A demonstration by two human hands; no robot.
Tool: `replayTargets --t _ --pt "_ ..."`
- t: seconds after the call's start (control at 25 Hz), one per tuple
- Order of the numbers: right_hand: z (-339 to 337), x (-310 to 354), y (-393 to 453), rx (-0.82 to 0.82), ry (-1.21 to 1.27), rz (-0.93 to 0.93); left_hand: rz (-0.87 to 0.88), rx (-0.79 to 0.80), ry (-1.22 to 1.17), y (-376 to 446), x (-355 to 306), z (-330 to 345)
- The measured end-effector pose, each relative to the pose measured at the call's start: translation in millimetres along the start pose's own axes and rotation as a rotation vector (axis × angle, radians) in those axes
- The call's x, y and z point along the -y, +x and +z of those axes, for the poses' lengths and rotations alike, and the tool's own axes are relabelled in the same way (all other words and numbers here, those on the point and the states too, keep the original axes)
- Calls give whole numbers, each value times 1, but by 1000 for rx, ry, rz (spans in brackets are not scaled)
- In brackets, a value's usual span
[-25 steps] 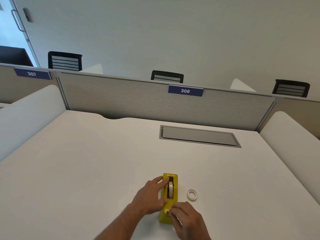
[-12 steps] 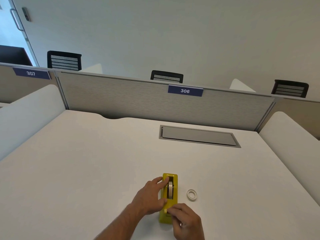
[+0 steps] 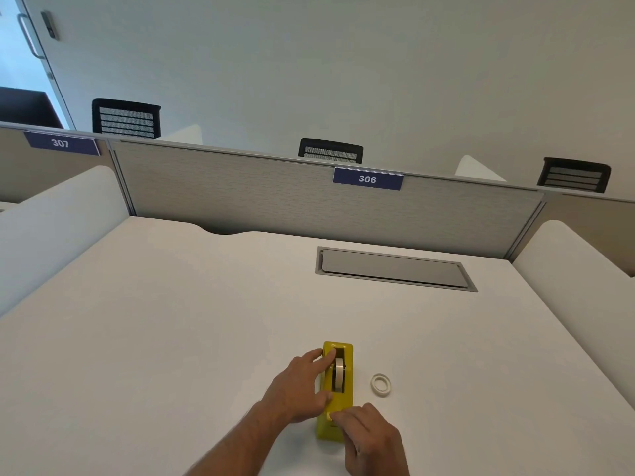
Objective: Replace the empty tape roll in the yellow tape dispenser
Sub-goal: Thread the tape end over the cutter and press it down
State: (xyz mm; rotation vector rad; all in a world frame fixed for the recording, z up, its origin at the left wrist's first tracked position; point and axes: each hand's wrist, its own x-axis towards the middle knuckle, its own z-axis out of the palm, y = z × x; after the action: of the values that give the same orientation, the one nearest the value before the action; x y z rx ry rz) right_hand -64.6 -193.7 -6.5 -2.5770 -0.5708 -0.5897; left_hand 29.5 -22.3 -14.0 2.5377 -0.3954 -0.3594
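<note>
The yellow dispenser (image 3: pixel 338 393) stands lengthwise on the white desk (image 3: pixel 171 338), near its front edge, right of centre. A tape roll (image 3: pixel 339 372) sits on edge in the dispenser's slot.

The left hand (image 3: pixel 299 389) rests against the dispenser's left side, fingers spread, index finger on the top near the far end; it braces the body without closing around it. The right hand (image 3: pixel 372 438) is at the near end, fingertips (image 3: pixel 335 416) pinched together on the dispenser's top; what they pinch is too small to tell.

A white ring (image 3: pixel 380 384), a bare core or thin roll, lies flat on the desk just right of the dispenser, apart from it. Nothing stands between it and the hands.

Farther back, a grey cable hatch (image 3: pixel 395 269) is set flush in the desk. A grey partition (image 3: pixel 275 194) closes the far edge and carries a blue plate (image 3: pixel 367 179) reading 306; a second plate (image 3: pixel 62 143) on the left reads 307. White side panels (image 3: pixel 51 218) flank the desk. Three black chair backs (image 3: pixel 330 151) rise behind the partition, before a plain wall.
</note>
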Motion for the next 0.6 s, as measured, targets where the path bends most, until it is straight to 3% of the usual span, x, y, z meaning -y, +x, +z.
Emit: replayTargets --t 0.32,0.6 --pt "-8 1 6 -88 -176 -223 0 -1 8 0 0 1" --pt "-11 -1 10 -36 -188 -316 -10 3 13 0 0 2"
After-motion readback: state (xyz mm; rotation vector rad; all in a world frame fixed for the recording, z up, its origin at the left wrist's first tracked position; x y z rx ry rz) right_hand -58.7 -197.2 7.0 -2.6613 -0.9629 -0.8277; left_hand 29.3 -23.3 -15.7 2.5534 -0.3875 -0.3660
